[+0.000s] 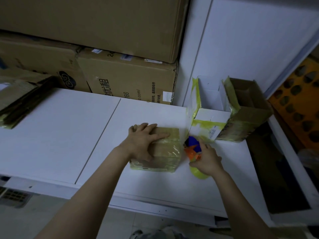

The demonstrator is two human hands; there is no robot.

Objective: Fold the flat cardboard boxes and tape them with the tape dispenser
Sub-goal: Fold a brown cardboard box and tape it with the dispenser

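Note:
A small folded cardboard box (165,152), wrapped in clear yellowish tape, sits on the white table (60,135). My left hand (145,142) presses flat on its top with spread fingers. Just right of the box, my right hand (207,161) grips the tape dispenser (193,145), which is blue and orange with a yellow tape roll below my palm. The dispenser's head is at the box's right side.
A white open box (212,107) and a brown open box (248,111), both taped, stand at the back right. A stack of flat cardboard (19,100) lies at the far left. Large cartons (129,80) are piled behind the table. An orange crate (298,100) is at the right.

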